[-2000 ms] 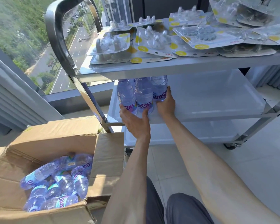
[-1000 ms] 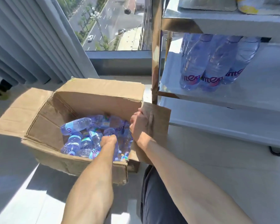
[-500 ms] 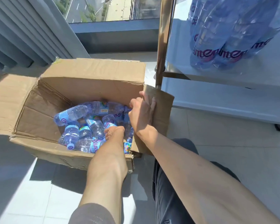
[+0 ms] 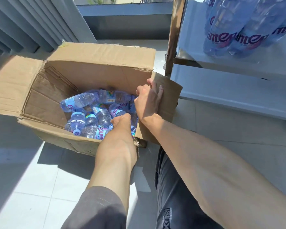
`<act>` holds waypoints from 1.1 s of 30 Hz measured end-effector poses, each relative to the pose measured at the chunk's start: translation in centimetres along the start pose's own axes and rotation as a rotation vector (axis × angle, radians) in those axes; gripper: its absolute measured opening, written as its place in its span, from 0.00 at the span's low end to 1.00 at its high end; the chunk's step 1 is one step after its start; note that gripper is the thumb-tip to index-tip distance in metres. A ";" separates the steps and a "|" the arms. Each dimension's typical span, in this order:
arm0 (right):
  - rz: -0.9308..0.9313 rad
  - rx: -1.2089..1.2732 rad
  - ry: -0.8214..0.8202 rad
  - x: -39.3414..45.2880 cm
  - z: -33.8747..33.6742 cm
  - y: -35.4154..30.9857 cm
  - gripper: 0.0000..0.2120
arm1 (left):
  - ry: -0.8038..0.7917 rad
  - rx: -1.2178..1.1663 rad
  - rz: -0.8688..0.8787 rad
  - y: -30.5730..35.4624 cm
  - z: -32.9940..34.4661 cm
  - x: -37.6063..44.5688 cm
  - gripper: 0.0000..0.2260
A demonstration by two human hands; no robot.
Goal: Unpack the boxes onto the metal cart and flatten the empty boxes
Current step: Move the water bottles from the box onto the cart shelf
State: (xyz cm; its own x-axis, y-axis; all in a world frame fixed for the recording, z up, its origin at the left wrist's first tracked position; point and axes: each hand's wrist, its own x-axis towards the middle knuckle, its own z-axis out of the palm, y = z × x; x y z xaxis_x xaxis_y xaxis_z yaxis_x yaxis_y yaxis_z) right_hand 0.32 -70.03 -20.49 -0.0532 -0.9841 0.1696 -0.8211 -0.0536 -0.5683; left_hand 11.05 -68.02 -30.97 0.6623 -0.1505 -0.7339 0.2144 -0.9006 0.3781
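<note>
Open cardboard box [image 4: 96, 63] sits on the tiled floor [image 4: 31, 187] beside the metal cart [image 4: 173, 38], with loose water bottles [image 4: 89, 111] lying jumbled inside. Left hand [image 4: 120, 121] reaches down among them, fingers hidden; right hand [image 4: 148, 103] holds the box's right flap [image 4: 168, 96], fingers over its outer face. Three bottles [image 4: 234, 30] stand together on a cart shelf [image 4: 238, 63].
</note>
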 end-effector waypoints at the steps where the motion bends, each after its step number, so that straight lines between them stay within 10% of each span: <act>1: 0.004 -0.006 -0.024 0.1 -0.1 0.0 0.10 | 0.041 0.042 -0.001 0.4 0.4 0.6 0.39; 15: 0.030 0.178 -0.475 -0.9 -6.5 0.2 0.14 | 0.299 -0.045 0.571 1.8 -8.0 -12.7 0.18; 21: 0.268 0.436 -0.295 -1.9 -11.9 -0.2 0.18 | 0.368 -0.166 1.007 3.6 -8.0 -18.4 0.19; 28: 0.050 0.488 -0.125 -3.2 -17.8 0.2 0.33 | 0.256 -0.374 1.319 5.1 -8.4 -27.5 0.22; 33: 0.041 0.603 0.002 -4.2 -21.7 3.4 0.25 | 0.111 -0.273 1.456 3.6 -5.2 -32.4 0.21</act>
State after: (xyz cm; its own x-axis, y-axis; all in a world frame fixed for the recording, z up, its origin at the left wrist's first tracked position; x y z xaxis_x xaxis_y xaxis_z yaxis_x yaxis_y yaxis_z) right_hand -14.57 -62.43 -5.66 -0.0796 -0.9871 0.1389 -0.3518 -0.1025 -0.9305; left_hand -5.88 -64.31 -2.92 0.4557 -0.7879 0.4142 -0.5522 0.1148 0.8258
